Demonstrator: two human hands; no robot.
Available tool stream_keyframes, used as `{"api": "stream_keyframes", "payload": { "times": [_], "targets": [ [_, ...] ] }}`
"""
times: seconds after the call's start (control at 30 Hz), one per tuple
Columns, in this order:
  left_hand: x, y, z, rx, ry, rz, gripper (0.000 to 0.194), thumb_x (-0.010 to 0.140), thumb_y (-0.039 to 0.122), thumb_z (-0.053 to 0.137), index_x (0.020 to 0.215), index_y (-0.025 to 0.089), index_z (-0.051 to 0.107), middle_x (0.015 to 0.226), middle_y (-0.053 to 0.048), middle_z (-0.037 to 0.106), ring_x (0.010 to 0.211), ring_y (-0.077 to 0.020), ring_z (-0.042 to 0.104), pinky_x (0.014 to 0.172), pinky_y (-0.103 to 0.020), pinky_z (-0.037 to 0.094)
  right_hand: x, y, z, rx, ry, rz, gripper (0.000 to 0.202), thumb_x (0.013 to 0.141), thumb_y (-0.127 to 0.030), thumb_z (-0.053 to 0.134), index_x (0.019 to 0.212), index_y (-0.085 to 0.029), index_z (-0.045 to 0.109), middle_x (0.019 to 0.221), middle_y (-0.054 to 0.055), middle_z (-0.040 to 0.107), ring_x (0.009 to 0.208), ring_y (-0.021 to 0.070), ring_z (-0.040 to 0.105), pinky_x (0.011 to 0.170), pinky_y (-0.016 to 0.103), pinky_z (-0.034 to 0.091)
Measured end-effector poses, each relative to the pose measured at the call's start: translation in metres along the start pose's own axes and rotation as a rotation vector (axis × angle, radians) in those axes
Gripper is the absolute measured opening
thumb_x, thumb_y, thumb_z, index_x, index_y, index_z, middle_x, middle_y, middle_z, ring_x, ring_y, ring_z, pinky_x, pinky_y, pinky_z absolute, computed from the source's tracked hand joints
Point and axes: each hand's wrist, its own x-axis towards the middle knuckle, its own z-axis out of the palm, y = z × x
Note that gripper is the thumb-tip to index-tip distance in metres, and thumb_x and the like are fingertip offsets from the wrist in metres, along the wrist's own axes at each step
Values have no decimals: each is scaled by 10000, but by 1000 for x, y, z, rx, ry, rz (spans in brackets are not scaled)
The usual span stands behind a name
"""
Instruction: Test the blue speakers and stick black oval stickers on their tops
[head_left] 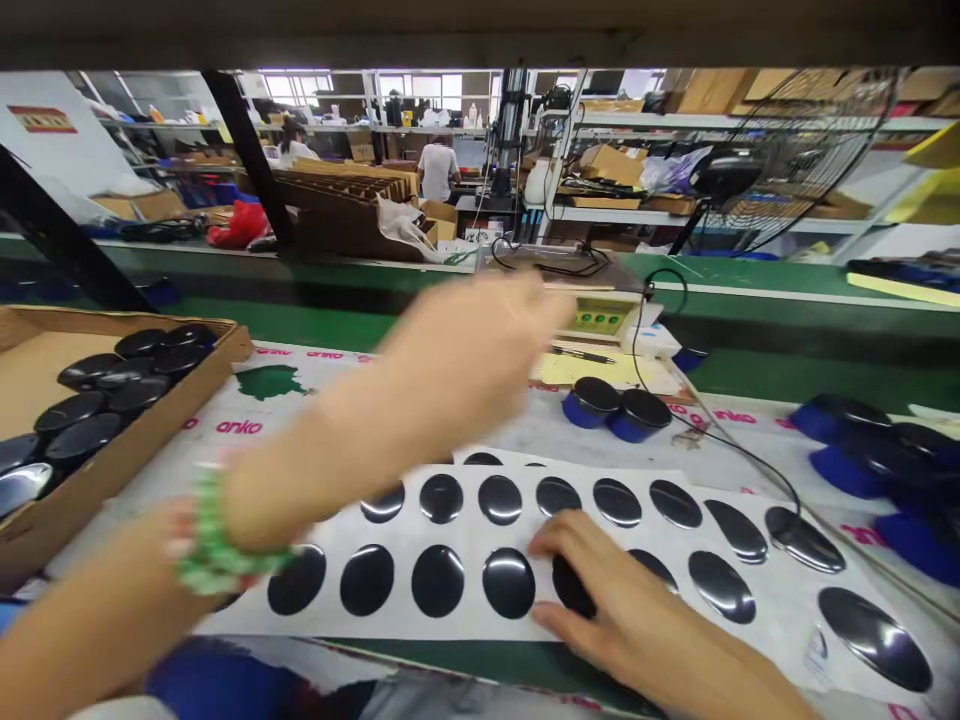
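Observation:
My left hand (480, 340), a green beaded bracelet (214, 535) on its wrist, reaches across the bench in front of a small instrument box (607, 315). Motion smears its fingers, so whether they hold anything is unclear. Low over a white sheet (315, 625) is my right hand (600, 595). Its thumb and index finger are apart, on either side of a glossy black disc (571, 588) partly hidden beneath the hand. Rows of similar black discs (438, 582) lie on the sheet. Just beyond it stand two blue round pieces with black tops (592, 400).
At left, a cardboard tray (225, 350) holds several black-topped round pieces (90, 435). More blue pieces (855, 470) cluster at right. A pen (585, 354) lies on yellow paper (622, 374). A cable (720, 455) crosses the bench; a fan (795, 160) stands behind. Two people work farther back.

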Motion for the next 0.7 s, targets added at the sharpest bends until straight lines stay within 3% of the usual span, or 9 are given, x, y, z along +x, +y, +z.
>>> {"api": "stream_keyframes", "payload": {
  "times": [0.07, 0.13, 0.23, 0.3, 0.4, 0.5, 0.6, 0.7],
  "targets": [
    [-4, 24, 15, -15, -22, 82, 238, 911, 223, 540, 1142, 178, 575, 1107, -65, 629, 987, -219, 620, 872, -419, 493, 10, -4, 4, -30, -79, -62, 403, 850, -348, 645, 1201, -207, 506, 1179, 74, 513, 1104, 239, 499, 947, 379, 430],
    [-11, 30, 40, -27, -20, 86, 224, 898, 145, 511, 1107, 192, 578, 978, -58, 677, 865, -224, 663, 780, -366, 505, 21, -3, 7, -81, -118, -98, 496, 789, -364, 721, 1191, -156, 516, 1148, 99, 518, 1071, 268, 496, 919, 408, 433],
    [-17, 11, 77, -56, 32, 13, 239, 956, 157, 365, 1124, 165, 534, 836, -54, 686, 727, -209, 675, 658, -315, 489, 36, 1, 10, -111, -142, -108, 508, 672, -347, 820, 1046, -125, 558, 1053, 99, 528, 972, 274, 507, 835, 405, 451],
    [-19, -5, 91, -78, 58, 0, 236, 978, 199, 337, 1114, 155, 526, 796, -31, 674, 675, -170, 656, 645, -297, 484, 42, 1, 9, -97, -148, -115, 527, 605, -358, 861, 971, -129, 558, 1006, 84, 527, 927, 262, 508, 794, 382, 455],
    [-18, -15, 97, -86, 57, 29, 199, 966, 231, 395, 1059, 153, 553, 765, -2, 659, 646, -139, 628, 652, -288, 479, 40, 0, 6, -58, -127, -126, 431, 664, -313, 827, 937, -146, 538, 984, 67, 535, 904, 232, 511, 766, 336, 452],
    [-17, -12, 95, -70, 46, 59, 189, 949, 228, 408, 1041, 177, 564, 763, -4, 668, 678, -157, 640, 648, -285, 463, 32, 3, 4, -12, -95, -157, 133, 816, -126, 635, 867, -180, 524, 949, 36, 555, 897, 184, 525, 774, 284, 444],
    [-16, -10, 96, -49, 35, 84, 203, 948, 241, 382, 1038, 225, 562, 773, -4, 686, 698, -174, 658, 634, -274, 446, 24, 8, 3, 56, -64, -195, 245, 822, -3, 486, 967, -196, 526, 1001, 38, 568, 953, 166, 543, 811, 259, 452],
    [-15, -12, 100, -33, 22, 101, 206, 946, 249, 371, 1029, 244, 560, 796, -4, 700, 718, -185, 670, 632, -272, 443, 22, 3, -1, 149, -67, -168, 281, 856, -40, 461, 1068, -216, 516, 1081, 44, 563, 1008, 160, 564, 839, 252, 469]
  ]
}}
